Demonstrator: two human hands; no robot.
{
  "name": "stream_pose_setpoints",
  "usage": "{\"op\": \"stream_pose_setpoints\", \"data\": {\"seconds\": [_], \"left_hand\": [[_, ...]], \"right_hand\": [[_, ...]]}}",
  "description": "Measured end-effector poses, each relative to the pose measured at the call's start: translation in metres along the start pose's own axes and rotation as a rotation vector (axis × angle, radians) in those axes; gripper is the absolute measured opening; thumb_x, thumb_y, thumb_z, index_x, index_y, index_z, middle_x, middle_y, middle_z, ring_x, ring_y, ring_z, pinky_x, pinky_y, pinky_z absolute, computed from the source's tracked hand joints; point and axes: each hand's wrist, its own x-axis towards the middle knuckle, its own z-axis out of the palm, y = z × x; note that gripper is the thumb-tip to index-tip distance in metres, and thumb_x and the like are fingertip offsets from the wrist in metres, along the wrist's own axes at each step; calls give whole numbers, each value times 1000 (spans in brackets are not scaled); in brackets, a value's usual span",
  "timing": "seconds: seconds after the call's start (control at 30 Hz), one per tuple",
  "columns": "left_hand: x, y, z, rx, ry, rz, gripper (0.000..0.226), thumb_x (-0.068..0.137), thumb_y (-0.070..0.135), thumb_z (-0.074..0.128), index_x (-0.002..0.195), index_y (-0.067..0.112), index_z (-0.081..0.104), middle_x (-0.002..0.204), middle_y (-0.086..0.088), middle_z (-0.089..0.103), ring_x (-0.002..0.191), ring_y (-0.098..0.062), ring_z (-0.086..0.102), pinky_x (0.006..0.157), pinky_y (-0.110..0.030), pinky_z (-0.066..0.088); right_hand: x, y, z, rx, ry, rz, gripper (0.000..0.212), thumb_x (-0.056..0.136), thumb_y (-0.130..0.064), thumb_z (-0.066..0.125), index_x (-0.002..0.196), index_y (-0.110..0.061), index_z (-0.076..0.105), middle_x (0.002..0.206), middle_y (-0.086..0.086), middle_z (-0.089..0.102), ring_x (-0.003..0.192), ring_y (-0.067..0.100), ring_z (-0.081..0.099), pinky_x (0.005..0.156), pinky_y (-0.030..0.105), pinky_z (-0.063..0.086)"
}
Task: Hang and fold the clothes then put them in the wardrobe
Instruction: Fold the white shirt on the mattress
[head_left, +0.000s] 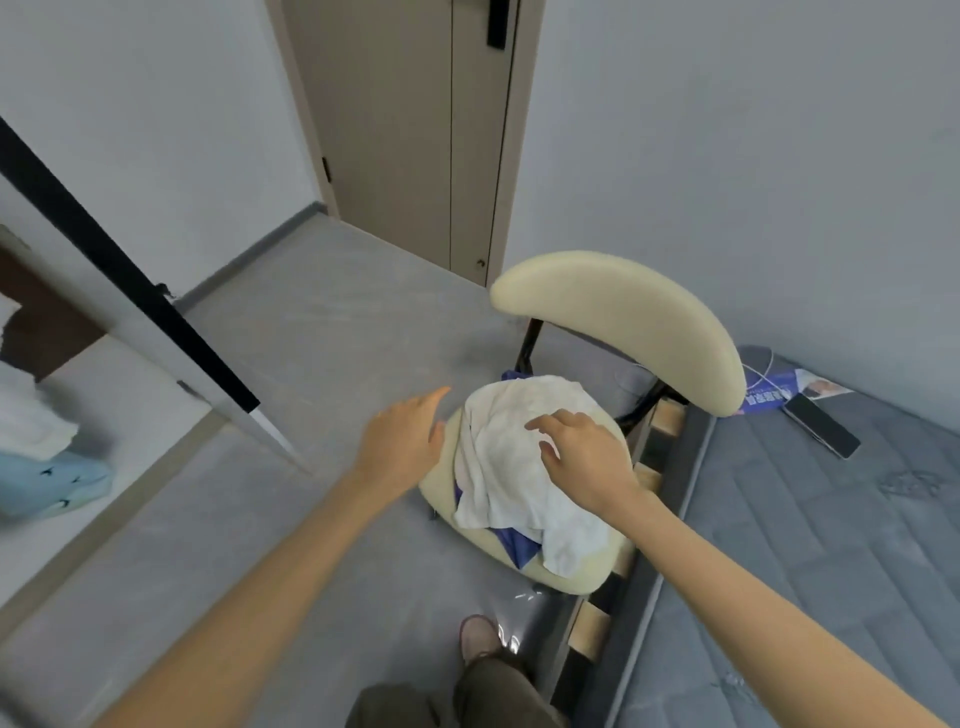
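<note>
On the seat of a cream chair (623, 322), just toward 5 o'clock from the middle of the view, lies a crumpled white garment (511, 483). A blue garment (514, 545) peeks out beneath it at the seat's 6 o'clock and 12 o'clock edges. The right hand (587, 452) hovers over the white garment's 3 o'clock side, grip released, fingers spread and lightly bent. Whether the fingertips touch the cloth cannot be told. The left hand (402, 441) is at the seat's 9 o'clock rim, grip likewise released, fingers straight and pointing toward 1 o'clock, holding nothing. Toward 3 o'clock the chair stands just beside a grey mattress (831, 545), where a phone (821, 426) and a printed leaflet (795, 392) lie near the backrest. A beige door (395, 130) fills 12 o'clock. At 9 o'clock, past a white panel with a black strip (130, 291), blurred pale blue fabric (52, 480) sits under a white pile (31, 415). A shoe (478, 636) shows on the grey floor (311, 364) at 6 o'clock.
</note>
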Motion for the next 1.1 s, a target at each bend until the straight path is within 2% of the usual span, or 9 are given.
{"op": "stream_pose_setpoints", "data": {"seconds": [0.23,0.37,0.5,0.7,0.83,0.9,0.97,1.03,1.1], "left_hand": [[-2,-2,110,14,-177,12,49,97,18,39,145,19,30,143,-4,39,123,-25,42,96,-35,38],[6,-16,186,8,-197,49,53,98,22,40,148,21,24,149,0,32,130,-21,36,101,-35,37],[17,-32,266,61,-177,149,61,96,31,45,150,27,16,157,4,15,144,-16,14,111,-31,24],[30,-44,357,231,-159,210,84,88,47,54,149,39,-4,158,8,-10,146,-18,-11,115,-52,-2],[29,-47,380,239,36,236,78,90,31,57,149,37,7,159,6,9,147,-20,7,114,-53,7],[28,-47,379,258,104,233,68,93,20,52,149,35,18,157,6,20,144,-20,19,114,-49,11],[27,-43,370,289,100,194,57,97,17,42,148,35,23,155,8,24,143,-17,23,115,-41,6],[24,-34,355,230,116,159,48,97,14,39,142,32,38,147,7,41,135,-14,36,115,-33,1],[20,-21,332,116,193,123,45,92,5,40,129,27,54,128,4,59,120,-16,50,113,-28,5]], "right_hand": [[-16,61,106,-23,-132,103,44,98,-19,41,141,-26,39,140,-5,44,116,17,46,89,30,46],[-10,88,177,-82,-139,148,49,96,-20,45,143,-28,32,146,-3,35,119,20,44,92,33,46],[-4,114,246,-57,-142,167,54,95,-29,48,145,-31,25,150,-1,26,124,26,38,96,38,42],[-9,146,315,-88,-137,80,61,93,-51,46,146,-37,20,157,-1,9,130,30,28,104,42,34],[-9,154,328,-161,-6,50,44,96,-35,45,140,-33,38,155,-3,21,123,31,35,97,39,34],[-10,155,324,-106,40,47,34,98,-26,43,132,-28,50,150,-5,33,121,28,40,95,36,35],[-12,154,313,-16,102,48,30,100,-21,39,125,-23,57,137,-4,51,111,24,49,91,34,37],[-15,151,295,12,167,33,30,101,-18,38,123,-21,57,118,-1,63,100,22,55,85,32,40],[-19,146,272,40,232,1,29,101,-16,38,123,-19,56,111,0,65,97,22,58,81,32,44]]}}
